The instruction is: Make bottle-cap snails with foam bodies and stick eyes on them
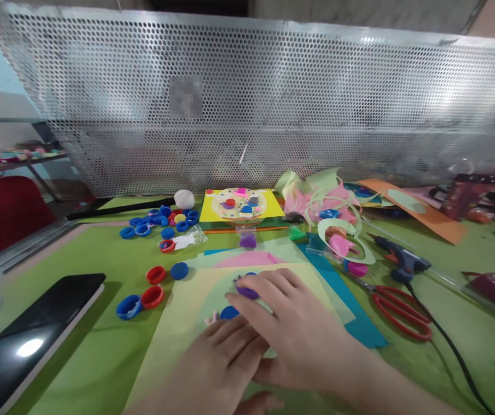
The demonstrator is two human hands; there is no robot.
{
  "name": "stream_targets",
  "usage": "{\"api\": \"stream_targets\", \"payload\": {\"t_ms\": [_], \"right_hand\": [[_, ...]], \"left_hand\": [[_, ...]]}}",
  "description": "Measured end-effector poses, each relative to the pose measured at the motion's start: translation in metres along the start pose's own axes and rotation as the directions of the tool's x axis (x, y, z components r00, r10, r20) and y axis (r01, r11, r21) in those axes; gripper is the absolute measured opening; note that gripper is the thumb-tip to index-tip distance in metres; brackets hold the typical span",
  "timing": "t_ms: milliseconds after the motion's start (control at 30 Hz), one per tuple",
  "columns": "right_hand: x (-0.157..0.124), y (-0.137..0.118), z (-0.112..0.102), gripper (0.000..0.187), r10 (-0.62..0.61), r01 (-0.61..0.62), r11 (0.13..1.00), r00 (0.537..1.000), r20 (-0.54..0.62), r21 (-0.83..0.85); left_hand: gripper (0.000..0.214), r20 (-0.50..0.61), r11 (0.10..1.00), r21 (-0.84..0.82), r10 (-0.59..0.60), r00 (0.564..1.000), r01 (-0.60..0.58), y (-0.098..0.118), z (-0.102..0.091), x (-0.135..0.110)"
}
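Note:
My right hand (293,320) reaches over a pale yellow paper sheet (161,351), with two fingertips around a purple bottle cap (247,293). Small purple prongs stick out at the cap's left side. Below it, my left hand (217,366) lies flat over the sheet, fingers stretched and thumb apart, its tips partly under my right hand. A blue bottle cap (229,312) shows just beyond the left fingers, beside a small pale pronged piece (213,318). A faint green round shape lies under both caps. The undersides of both hands are hidden.
Loose red caps (152,297) and blue caps (128,307) lie left, near a phone (40,334). A decorated round piece (241,205) on yellow card stands behind. Paper scraps (321,196), red-handled scissors (401,311) and a corded glue gun (398,259) lie right. A perforated metal panel (247,75) closes the back.

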State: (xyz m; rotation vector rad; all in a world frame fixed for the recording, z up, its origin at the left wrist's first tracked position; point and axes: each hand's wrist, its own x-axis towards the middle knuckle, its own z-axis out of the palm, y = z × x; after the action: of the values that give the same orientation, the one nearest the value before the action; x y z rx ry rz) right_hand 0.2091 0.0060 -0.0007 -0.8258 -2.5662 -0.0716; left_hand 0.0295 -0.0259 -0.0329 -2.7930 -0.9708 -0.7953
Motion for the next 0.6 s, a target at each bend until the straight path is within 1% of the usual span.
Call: {"api": "stream_targets", "payload": {"t_ms": [67, 133, 200, 300, 400, 467, 500, 533, 567, 600], "right_hand": [[-0.001, 0.003, -0.001, 0.055, 0.017, -0.017, 1.000, 1.000, -0.007, 0.016], [-0.002, 0.006, -0.002, 0.056, 0.048, -0.047, 0.999, 0.999, -0.019, 0.014], [-0.003, 0.010, -0.002, 0.056, 0.060, -0.060, 0.998, 0.998, -0.012, 0.006], [-0.003, 0.012, -0.003, 0.057, 0.078, -0.079, 0.997, 0.997, 0.017, 0.005], [-0.004, 0.017, -0.007, 0.062, 0.097, -0.097, 0.995, 0.992, 0.078, -0.004], [-0.007, 0.024, -0.012, 0.061, 0.147, -0.152, 0.988, 0.978, 0.146, 0.022], [-0.009, 0.029, -0.015, 0.057, 0.188, -0.201, 0.978, 0.964, 0.189, 0.053], [-0.011, 0.034, -0.018, 0.051, 0.229, -0.257, 0.962, 0.944, 0.236, 0.096], [-0.013, 0.039, -0.021, 0.045, 0.263, -0.315, 0.939, 0.918, 0.297, 0.141], [-0.016, 0.043, -0.022, 0.040, 0.287, -0.369, 0.912, 0.885, 0.366, 0.178]], "left_hand": [[0.039, 0.000, 0.999, 0.012, 0.032, 0.999, -0.032, 0.001, -0.006, 0.005], [0.033, 0.045, 0.998, 0.034, 0.050, 0.998, -0.052, 0.001, -0.014, 0.008], [0.029, 0.036, 0.997, 0.052, 0.062, 0.997, -0.064, -0.001, -0.019, 0.009], [0.027, -0.018, 0.997, 0.047, 0.055, 0.998, -0.054, -0.006, -0.021, 0.005], [0.027, -0.049, 0.999, -0.036, 0.005, 0.999, -0.007, -0.011, -0.021, 0.002], [0.022, -0.027, 0.980, -0.175, -0.100, 0.995, 0.094, -0.013, -0.023, 0.003], [0.016, 0.007, 0.948, -0.259, -0.188, 0.982, 0.184, -0.014, -0.024, 0.005], [0.013, 0.061, 0.892, -0.339, -0.297, 0.953, 0.300, -0.014, -0.026, 0.007], [0.014, 0.130, 0.810, -0.406, -0.407, 0.904, 0.423, -0.014, -0.029, 0.009], [0.017, 0.206, 0.710, -0.457, -0.502, 0.840, 0.536, -0.014, -0.031, 0.012]]}}
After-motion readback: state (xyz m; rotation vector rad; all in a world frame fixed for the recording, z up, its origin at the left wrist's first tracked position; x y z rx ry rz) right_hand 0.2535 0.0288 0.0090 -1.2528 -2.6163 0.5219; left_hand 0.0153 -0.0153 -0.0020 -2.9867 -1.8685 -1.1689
